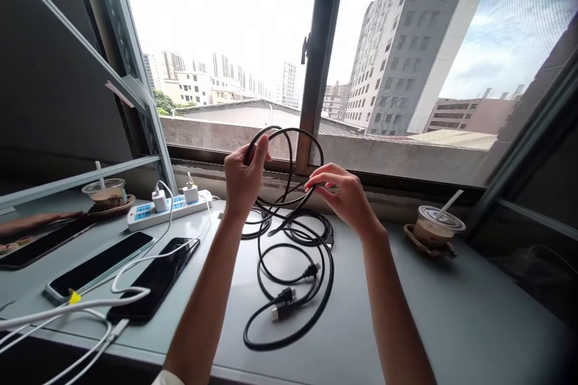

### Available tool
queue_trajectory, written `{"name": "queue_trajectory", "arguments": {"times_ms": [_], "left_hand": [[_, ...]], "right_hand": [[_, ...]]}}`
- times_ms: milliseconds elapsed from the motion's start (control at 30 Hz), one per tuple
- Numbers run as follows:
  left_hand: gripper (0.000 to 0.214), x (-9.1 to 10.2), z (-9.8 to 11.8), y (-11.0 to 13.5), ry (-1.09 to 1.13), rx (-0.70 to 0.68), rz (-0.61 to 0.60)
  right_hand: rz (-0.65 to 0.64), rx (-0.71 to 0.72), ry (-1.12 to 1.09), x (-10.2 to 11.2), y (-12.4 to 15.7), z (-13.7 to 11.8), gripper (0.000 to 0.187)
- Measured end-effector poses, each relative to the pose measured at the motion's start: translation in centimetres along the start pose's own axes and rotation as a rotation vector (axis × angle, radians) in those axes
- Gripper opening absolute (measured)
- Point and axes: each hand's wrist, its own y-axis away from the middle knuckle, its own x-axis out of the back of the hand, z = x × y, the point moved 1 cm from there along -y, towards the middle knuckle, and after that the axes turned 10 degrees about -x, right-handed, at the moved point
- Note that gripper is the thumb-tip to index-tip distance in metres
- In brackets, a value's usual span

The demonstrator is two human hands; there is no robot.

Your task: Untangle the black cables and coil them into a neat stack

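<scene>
Loops of a black cable [323, 153] hang in the air between my two hands. My left hand [246, 171] is closed round the cable, thumb pointing up. Thumb and fingers of my right hand [336, 189] pinch the same cable at the right side of the loop. Below, more black cable [332, 271] lies in loose curves on the table, with HDMI-type plugs [284, 310] near its front. A smaller plug [311, 271] rests just behind them. Another coiled black cable [316, 225] lies farther back, partly covered by the hanging strands.
On the left, two phones [167, 280] lie among white charging cables [130, 301], beside a power strip [171, 210] with chargers. A lidded drink cup [436, 225] stands at right; another cup [106, 192] is far left. Another person's hand [40, 225] shows at the left edge. A window closes the back.
</scene>
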Motion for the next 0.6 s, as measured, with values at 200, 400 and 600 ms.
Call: {"name": "queue_trajectory", "arguments": {"times_ms": [200, 400, 600], "left_hand": [[0.038, 1.6, -1.3, -0.9, -0.126, -0.019, 0.124], [0.037, 3.0, -1.2, -1.8, 0.006, 0.043, 0.310], [0.035, 3.1, -0.1, -1.7, 0.051, 0.079, 0.378]], "right_hand": [[0.353, -0.112, -0.116, 2.2, -0.1, 1.9, 0.018], [0.447, -0.287, -0.363, 3.7, 0.1, 4.2, 0.023], [0.539, -0.339, -0.430, 4.6, 0.4, 5.1, 0.025]]}}
